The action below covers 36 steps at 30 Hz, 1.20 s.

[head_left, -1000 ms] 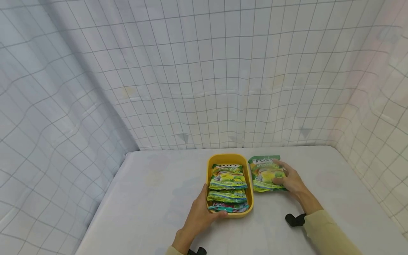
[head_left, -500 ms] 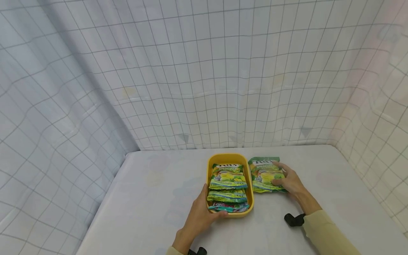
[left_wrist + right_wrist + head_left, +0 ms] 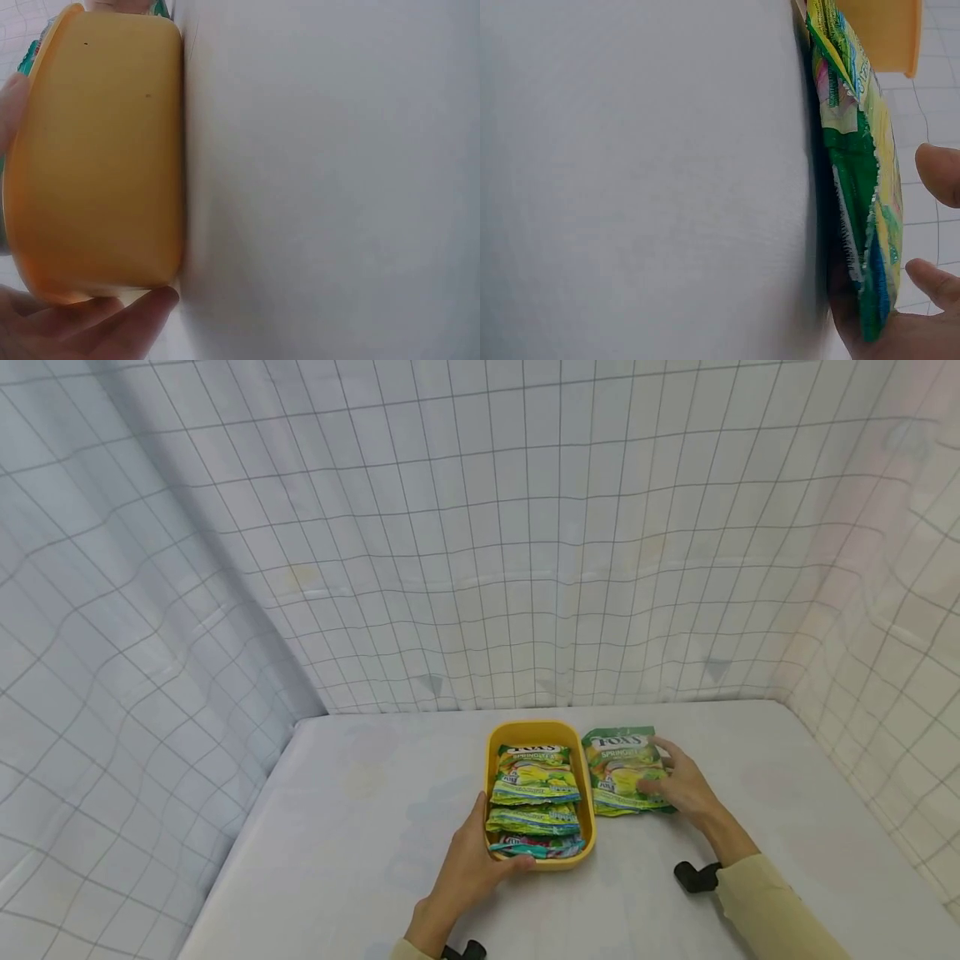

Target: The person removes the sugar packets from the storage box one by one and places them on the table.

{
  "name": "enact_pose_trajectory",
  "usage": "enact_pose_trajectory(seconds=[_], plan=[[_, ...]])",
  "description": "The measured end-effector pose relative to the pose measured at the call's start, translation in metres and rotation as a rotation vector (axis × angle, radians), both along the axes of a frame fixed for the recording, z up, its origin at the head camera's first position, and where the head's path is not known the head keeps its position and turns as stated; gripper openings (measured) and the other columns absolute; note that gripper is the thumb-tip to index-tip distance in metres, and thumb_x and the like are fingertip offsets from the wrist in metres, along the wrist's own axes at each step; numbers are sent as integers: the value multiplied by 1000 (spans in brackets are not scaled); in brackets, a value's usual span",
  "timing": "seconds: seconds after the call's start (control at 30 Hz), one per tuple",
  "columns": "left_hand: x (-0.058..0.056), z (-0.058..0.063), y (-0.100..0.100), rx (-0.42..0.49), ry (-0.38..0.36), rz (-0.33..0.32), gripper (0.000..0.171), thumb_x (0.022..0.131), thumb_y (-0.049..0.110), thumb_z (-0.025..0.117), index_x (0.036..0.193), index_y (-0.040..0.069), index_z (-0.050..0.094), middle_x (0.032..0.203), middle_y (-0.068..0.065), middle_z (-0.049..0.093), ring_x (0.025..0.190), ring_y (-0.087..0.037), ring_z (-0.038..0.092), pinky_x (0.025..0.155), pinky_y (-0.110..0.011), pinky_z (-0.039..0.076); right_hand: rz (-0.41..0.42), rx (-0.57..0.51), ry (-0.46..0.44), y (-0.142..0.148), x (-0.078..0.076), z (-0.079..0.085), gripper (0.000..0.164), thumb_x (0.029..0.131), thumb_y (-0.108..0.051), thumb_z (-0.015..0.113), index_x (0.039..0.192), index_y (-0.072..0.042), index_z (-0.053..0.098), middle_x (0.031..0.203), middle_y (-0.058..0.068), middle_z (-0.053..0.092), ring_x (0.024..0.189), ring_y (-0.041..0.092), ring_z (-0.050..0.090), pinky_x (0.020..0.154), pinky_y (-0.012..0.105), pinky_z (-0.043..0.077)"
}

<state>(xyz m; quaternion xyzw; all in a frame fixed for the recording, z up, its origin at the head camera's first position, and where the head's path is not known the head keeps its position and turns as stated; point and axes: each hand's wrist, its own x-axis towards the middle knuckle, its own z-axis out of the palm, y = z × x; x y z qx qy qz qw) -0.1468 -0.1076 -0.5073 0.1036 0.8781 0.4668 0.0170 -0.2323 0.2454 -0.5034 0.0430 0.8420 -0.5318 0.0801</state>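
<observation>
My left hand [image 3: 468,860] grips the near left corner of a yellow bin [image 3: 589,827], its thumb along the front rim and its fingers against the left wall. Inside the bin lean several candy bags, green-and-yellow ones [image 3: 534,777] and a teal-and-pink one [image 3: 540,847] at the front. Right beside the bin lies another green-and-yellow candy bag [image 3: 618,760], printed FOX'S. My right hand [image 3: 686,785] is at that bag's right edge. In the right wrist view its thumb [image 3: 939,176] stands apart from the bag [image 3: 881,195], and a finger reaches beneath the edge.
The bin and the loose bag are on a white-covered table [image 3: 360,827]. A white grid-patterned curtain [image 3: 495,568] rises behind the table and along both sides. Black straps with camera mounts [image 3: 697,877] sit at the wrists.
My right fingers have drawn back slightly toward the loose bag's right edge, showing more of its front. My left hand stays at the bin's corner.
</observation>
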Motion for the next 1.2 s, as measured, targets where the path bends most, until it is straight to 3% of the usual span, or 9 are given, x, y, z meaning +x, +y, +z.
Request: enact_pose_trajectory(seconds=[0.37, 0.6, 0.83, 1.03, 1.2], plan=[[-1, 0, -1, 3, -11, 9, 131, 71, 61, 85, 162, -1, 14, 161, -20, 33, 145, -35, 37, 114, -54, 36, 19, 38, 43, 2, 1, 7, 100, 91, -15, 76, 163, -3, 8, 159, 36, 21, 140, 57, 30, 107, 68, 36], [-1, 1, 0, -5, -24, 22, 133, 71, 61, 85, 161, -4, 13, 162, -23, 29, 146, -37, 34, 115, -54, 35, 22, 40, 90, -5, 1, 21, 99, 90, -16, 76, 163, -4, 10, 160, 34, 21, 142, 57, 26, 108, 70, 34], [0, 2, 0, -5, -18, 26, 132, 71, 61, 85, 161, -3, 14, 162, -23, 30, 146, -37, 35, 114, -54, 36, 58, -28, 134, -17, 4, 40, 99, 91, -20, 77, 163, -4, 12, 160, 32, 24, 140, 55, 30, 105, 69, 39], [0, 1, 1, -6, -28, 32, 133, 71, 62, 85, 161, -4, 14, 162, -24, 28, 146, -39, 33, 114, -55, 34, 82, -69, 160, -25, 2, 46, 99, 94, -27, 75, 164, -6, 9, 161, 29, 25, 143, 53, 30, 106, 67, 39], [0, 1, 2, -10, -27, 36, 133, 70, 62, 85, 161, -5, 14, 162, -24, 28, 146, -39, 32, 114, -55, 34, 97, -126, 163, -35, 3, 54, 101, 94, -35, 75, 164, -9, 8, 162, 27, 26, 141, 49, 37, 105, 64, 42]])
